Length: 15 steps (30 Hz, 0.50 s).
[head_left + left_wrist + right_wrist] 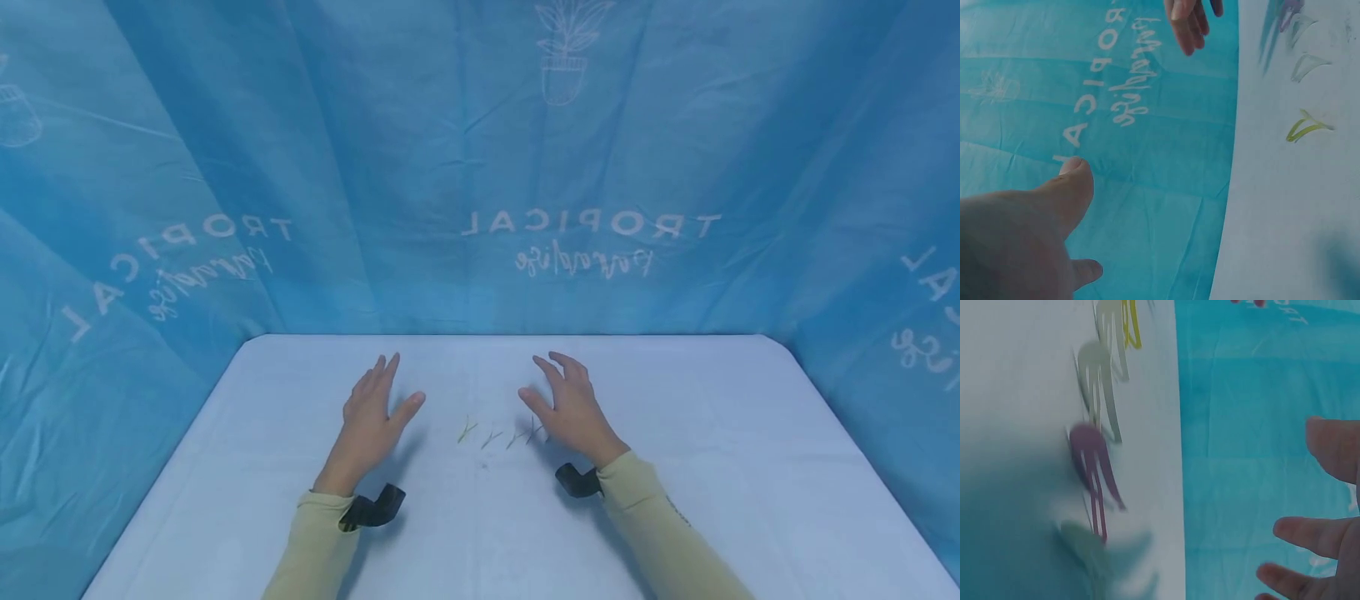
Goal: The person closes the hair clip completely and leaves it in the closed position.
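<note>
Several small flat pieces with a rounded head and thin prongs lie in a row on the white table, between the two hands; their exact kind is unclear. One is yellow [1304,130], others are pale grey-green [1094,359], and one is purple [1088,439]. My left hand [372,419] hovers left of the row with fingers extended and thumb spread, holding nothing. On the other side my right hand [576,414] is held above the row's right end, fingers spread, also holding nothing. In the head view it partly covers the last piece.
A white-covered table [225,500] with rounded far corners carries the pieces. Blue curtains [420,167] with pale lettering and plant drawings stand behind and at both sides. Each wrist wears a black mount [378,506] over a yellowish sleeve [311,550].
</note>
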Each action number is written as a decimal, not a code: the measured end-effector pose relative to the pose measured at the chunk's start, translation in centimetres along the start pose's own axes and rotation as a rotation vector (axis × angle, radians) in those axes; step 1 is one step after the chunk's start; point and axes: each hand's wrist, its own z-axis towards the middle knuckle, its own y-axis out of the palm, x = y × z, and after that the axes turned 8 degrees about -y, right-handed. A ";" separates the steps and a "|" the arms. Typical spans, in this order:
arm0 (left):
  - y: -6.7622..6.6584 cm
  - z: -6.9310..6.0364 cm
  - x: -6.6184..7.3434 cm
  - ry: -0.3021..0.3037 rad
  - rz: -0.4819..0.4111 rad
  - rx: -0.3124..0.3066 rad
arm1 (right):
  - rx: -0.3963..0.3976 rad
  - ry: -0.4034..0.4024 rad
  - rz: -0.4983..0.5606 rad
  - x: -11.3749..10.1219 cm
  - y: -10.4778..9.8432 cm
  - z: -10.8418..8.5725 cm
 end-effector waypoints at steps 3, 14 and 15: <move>0.3 -0.2 0.0 -0.008 -0.002 -0.003 | -0.011 -0.031 0.036 -0.5 0.6 0.2; 1.6 -0.3 0.1 -0.001 0.020 -0.040 | -0.070 -0.004 0.135 -2.7 2.7 1.3; 1.7 -0.3 0.2 0.000 0.017 -0.044 | -0.074 -0.002 0.137 -2.8 2.8 1.4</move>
